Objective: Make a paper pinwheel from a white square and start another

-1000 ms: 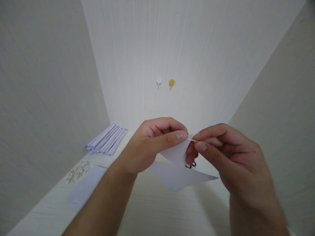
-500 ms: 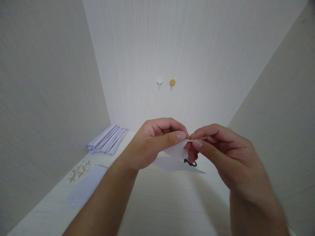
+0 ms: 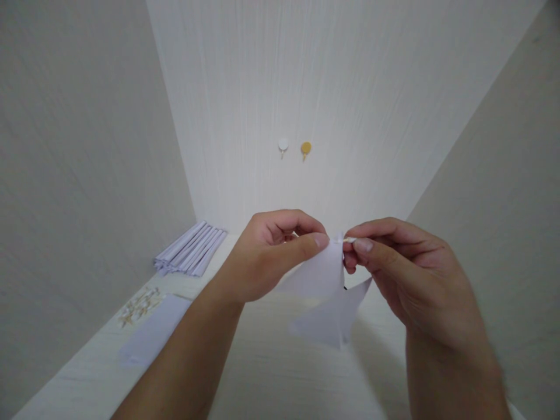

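My left hand (image 3: 286, 251) pinches the top edge of a thin white sheet of paper (image 3: 317, 271) between thumb and forefinger. From there the paper hangs in loose, folded flaps above the table. Just right of it, my right hand (image 3: 406, 268) is closed, thumb against forefinger, on a small thin pale piece (image 3: 349, 240). This piece reaches the paper's upper edge; whether it is fixed to the paper I cannot tell. Only a tiny black tip (image 3: 345, 287) shows behind the flaps.
Folded white paper strips (image 3: 192, 248) lie stacked at the back left. Nearer are a pile of small white and gold pieces (image 3: 140, 306) and a flat white sheet (image 3: 157, 329). A white hook (image 3: 283, 144) and a gold hook (image 3: 305, 148) are on the back wall.
My hands have moved slightly apart. The hanging paper has swung and now covers most of the black curved shape seen before. More of the pale piece shows at my right fingertips.
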### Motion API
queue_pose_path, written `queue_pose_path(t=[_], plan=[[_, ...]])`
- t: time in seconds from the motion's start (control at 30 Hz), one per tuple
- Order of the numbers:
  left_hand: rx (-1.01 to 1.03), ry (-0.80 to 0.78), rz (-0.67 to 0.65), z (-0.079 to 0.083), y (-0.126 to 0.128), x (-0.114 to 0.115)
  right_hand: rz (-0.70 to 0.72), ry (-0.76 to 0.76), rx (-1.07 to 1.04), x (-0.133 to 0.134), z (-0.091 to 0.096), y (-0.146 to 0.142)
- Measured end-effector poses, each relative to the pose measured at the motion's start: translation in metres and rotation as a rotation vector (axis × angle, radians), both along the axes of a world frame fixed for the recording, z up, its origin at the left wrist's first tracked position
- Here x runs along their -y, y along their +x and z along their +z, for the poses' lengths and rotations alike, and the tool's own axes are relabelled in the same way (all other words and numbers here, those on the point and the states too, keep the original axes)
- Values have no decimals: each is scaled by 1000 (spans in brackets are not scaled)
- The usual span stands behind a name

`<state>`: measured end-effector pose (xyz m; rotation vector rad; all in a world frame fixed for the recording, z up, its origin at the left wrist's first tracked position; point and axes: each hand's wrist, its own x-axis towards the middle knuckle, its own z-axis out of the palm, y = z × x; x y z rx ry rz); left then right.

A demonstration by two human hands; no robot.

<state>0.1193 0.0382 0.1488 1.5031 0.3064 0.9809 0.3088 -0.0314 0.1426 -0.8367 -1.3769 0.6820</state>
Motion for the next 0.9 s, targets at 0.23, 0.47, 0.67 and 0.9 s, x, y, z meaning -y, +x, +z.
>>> queue_pose_path(t=[0.23, 0.47, 0.67, 0.9], plan=[[-83, 189, 140, -1, -2, -2, -37, 5, 12, -2, -1, 0], [-88, 198, 125, -1, -1, -3, -24, -23, 60, 0, 2, -1], [-94, 123, 53, 0, -1, -2, -36, -39, 79, 0, 4, -2], [-111, 73, -31, 4, -3, -2, -20, -60, 132, 3, 6, 0]])
